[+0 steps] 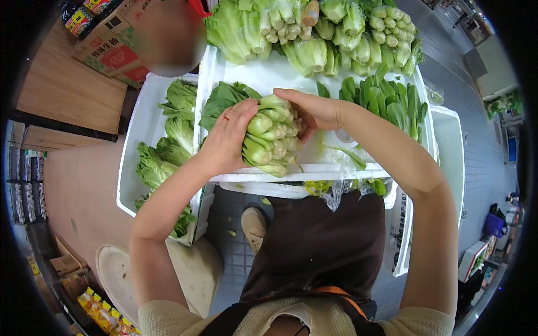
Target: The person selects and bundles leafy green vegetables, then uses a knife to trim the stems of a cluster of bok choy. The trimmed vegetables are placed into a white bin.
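Between my hands lies a thick bunch of bok choy (275, 134), its pale stem ends towards the right and its dark leaves towards the left. My left hand (231, 138) grips its left side, fingers spread over the stems. Cupped around the upper right stem ends is my right hand (315, 111), with the thumb along the top; some of its fingertips are hidden. The bunch rests over a white foam box lid or tray (260, 77). Right of it are loose bok choy (388, 101), a roll of tape (345, 137) partly behind my right forearm, and a stray leaf stalk (351, 156).
Wrapped lettuce and greens (311, 52) are heaped along the far side. A foam box (128, 168) with leafy lettuce (157, 168) stands left, another foam box (452, 143) right. Clear plastic film (336, 189) hangs off the front edge. A person's blurred head (168, 40) is beside cartons (109, 50).
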Motion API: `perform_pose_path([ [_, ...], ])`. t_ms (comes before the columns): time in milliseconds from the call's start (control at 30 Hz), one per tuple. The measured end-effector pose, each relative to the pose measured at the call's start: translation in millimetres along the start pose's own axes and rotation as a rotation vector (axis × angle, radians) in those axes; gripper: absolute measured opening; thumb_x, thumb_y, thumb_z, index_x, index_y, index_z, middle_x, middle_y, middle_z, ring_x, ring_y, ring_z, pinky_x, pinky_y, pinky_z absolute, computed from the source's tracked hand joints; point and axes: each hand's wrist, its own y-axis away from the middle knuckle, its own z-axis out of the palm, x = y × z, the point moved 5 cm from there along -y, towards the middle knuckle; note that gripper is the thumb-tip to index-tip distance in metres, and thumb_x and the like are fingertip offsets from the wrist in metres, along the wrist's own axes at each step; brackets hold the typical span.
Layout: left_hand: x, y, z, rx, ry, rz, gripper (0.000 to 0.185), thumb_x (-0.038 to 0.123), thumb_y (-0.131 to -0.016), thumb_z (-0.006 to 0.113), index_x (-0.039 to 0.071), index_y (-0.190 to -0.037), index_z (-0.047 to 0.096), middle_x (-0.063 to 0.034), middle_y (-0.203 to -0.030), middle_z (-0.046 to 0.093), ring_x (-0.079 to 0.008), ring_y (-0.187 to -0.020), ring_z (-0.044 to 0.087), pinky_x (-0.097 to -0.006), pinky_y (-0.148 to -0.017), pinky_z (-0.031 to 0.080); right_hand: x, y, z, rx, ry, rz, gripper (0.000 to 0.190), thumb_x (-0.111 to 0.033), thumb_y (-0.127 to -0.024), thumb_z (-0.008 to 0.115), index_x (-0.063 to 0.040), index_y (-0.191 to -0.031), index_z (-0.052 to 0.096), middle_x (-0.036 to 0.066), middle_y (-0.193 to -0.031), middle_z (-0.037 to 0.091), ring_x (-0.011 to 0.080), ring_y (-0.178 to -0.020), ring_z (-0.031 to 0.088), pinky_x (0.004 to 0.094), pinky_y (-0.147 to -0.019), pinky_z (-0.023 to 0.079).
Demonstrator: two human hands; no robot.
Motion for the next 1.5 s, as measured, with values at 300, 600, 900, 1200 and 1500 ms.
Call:
perform_pose_path([
  [300,-8,6,-4,0.081,0.141,-0.092,0.107,0.021,-0.054,0.087,0.007,-0.139,0.024,-0.0168,-0.136,0.042,-0.0352,-0.125,0.043,-0.0440,-0.105,0.034,-10,2,14,0.011,-0.136,-0.050,0.083,-0.077,-0.081,0.037,-0.011,-0.131,0.047,0.014,-0.126,0.055,0.0291,-0.106,0.059,0.0443,-0.082,0.051],
  [600,38,16,-45,0.380,1.126,-0.584,0.103,0.042,-0.059,0.080,0.009,-0.141,0.028,-0.0121,-0.135,0.044,-0.0284,-0.124,0.044,-0.0401,-0.108,0.032,-126,90,79,-0.038,0.223,-0.058,0.084,-0.071,-0.080,0.051,-0.001,-0.126,0.053,0.020,-0.116,0.060,0.0263,-0.098,0.063,0.0338,-0.087,0.052],
  [900,153,30,-41,0.538,1.798,-0.587,0.100,0.066,-0.069,0.068,0.014,-0.145,0.028,-0.0074,-0.141,0.040,-0.0224,-0.128,0.041,-0.0409,-0.110,0.030,-139,180,160,0.269,0.682,0.055,0.029,-0.017,-0.086,0.066,0.006,-0.102,0.058,0.011,-0.073,0.066,0.0157,-0.059,0.065,0.0230,-0.050,0.050],
  [1200,201,90,-24,0.702,1.781,-0.369,0.116,0.074,-0.059,0.070,0.009,-0.145,0.028,-0.0088,-0.141,0.041,-0.0231,-0.128,0.043,-0.0396,-0.107,0.037,-66,213,184,0.681,0.832,-0.615,0.046,-0.041,-0.073,0.076,0.001,-0.077,0.058,0.010,-0.072,0.049,0.0199,-0.065,0.045,0.0320,-0.061,0.040],
  [1500,229,136,27,0.479,1.921,-0.596,0.092,0.053,-0.075,0.067,0.009,-0.144,0.026,-0.0104,-0.141,0.039,-0.0246,-0.129,0.041,-0.0414,-0.107,0.035,55,219,222,0.571,-0.307,-0.739,0.051,-0.023,-0.093,0.058,0.003,-0.132,0.037,0.010,-0.122,0.051,0.0150,-0.113,0.046,0.0294,-0.100,0.035],
])
